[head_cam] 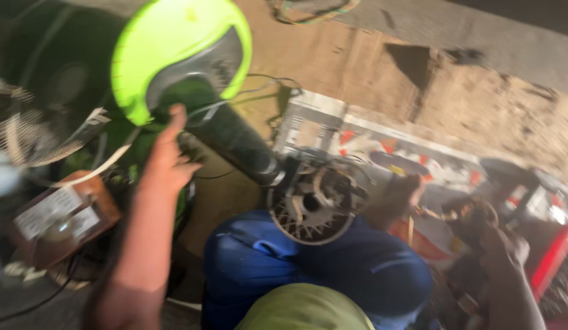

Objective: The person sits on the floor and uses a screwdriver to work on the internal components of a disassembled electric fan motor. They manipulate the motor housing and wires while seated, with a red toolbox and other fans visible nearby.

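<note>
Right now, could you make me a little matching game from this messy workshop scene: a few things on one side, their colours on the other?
Things:
1. fan housing near the left hand
2. trousers on the knees
3. box at the left edge
4. round motor part on the lap

Colours:
A. blue
B. brown
C. bright lime green
D. dark metal grey

Pairs: 1-C, 2-A, 3-B, 4-D

floor (479,104): bare, sandy brown
at 11 o'clock: lime-green fan housing (168,49)
at 9 o'clock: brown box (61,220)
at 12 o'clock: cable coil (311,9)
</note>
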Available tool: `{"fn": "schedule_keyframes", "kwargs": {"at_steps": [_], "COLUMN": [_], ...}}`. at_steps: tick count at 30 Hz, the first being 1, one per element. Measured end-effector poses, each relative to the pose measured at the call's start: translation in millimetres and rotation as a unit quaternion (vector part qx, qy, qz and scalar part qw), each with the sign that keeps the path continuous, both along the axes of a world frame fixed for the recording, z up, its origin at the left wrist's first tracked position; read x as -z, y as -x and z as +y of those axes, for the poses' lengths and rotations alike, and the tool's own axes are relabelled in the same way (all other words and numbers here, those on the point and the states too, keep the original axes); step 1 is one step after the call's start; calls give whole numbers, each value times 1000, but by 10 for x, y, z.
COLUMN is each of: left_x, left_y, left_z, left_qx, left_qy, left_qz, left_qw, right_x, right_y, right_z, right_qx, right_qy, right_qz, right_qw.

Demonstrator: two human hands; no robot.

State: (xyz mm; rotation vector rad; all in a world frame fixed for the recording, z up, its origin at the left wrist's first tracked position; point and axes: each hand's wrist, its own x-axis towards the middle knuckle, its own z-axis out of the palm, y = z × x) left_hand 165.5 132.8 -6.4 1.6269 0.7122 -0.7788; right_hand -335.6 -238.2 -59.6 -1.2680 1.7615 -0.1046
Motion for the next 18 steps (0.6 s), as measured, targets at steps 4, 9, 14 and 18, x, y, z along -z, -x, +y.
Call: {"fn": "schedule_keyframes", "kwargs": {"at_steps": [4, 9, 14, 18], "left_x": [85, -1, 75, -92], "left_y": [-54, -30, 144, 497], "left_z": [-317, -506, -359, -119], "left_qx": [-27, -47, -60, -113], "left_qy": [288, 285, 317, 331], "left_qz": [-29, -33, -91, -93], "left_qw": [957, 957, 942, 932], "right_x": [193, -115, -413, -230], "right_y": [-110, -149, -828, -1443], "right_z": [60, 249, 797, 1207], "right_qx": [-26, -31, -137, -220], "right_qy": [26, 297, 222, 76], "right_qz": [132, 116, -149, -192], "right_qw": [991, 947, 954, 953]}}
